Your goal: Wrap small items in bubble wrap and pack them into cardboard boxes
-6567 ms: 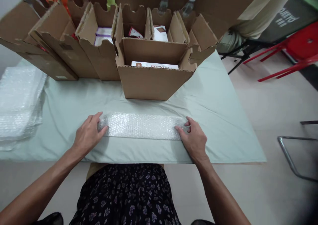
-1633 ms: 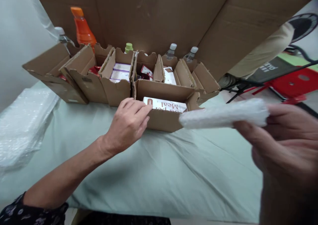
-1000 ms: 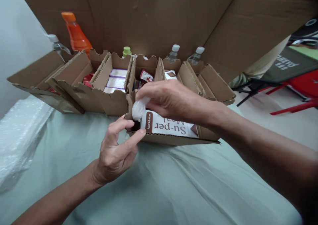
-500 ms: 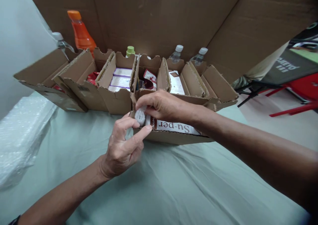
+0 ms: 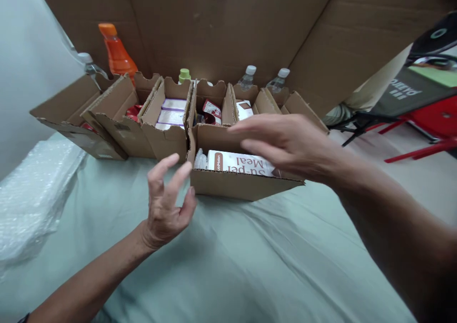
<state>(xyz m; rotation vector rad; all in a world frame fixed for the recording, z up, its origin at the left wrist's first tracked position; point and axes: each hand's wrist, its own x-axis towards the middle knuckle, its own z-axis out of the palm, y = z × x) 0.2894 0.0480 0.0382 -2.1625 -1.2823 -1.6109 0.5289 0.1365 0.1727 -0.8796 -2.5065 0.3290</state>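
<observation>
A cardboard bin [image 5: 246, 188] stands lengthwise on the green cloth, in front of a row of similar bins. Inside lies a white box [image 5: 233, 162] with "Su-per Meal" lettering, upside down from here. Tucked at the bin's left end is a roll of clear bubble wrap [image 5: 201, 160]. My left hand [image 5: 169, 201] hovers just left of the bin, fingers apart and holding nothing. Above the bin's right half is my right hand [image 5: 285, 144], blurred, its thumb and fingers spread with nothing between them; it hides part of the box and the bins behind.
Several cardboard bins [image 5: 167, 142] hold packets and boxes. Behind them stand an orange bottle [image 5: 119, 54] and clear bottles [image 5: 248, 78] against a large cardboard panel [image 5: 221, 23]. Bubble wrap sheets [image 5: 32, 199] lie at left. A red and black chair [image 5: 428, 109] is at right.
Both hands have let go of the bubble wrap roll, which now sits lower in the bin. My right hand has moved right; my left hand has drawn slightly left with fingers spread.
</observation>
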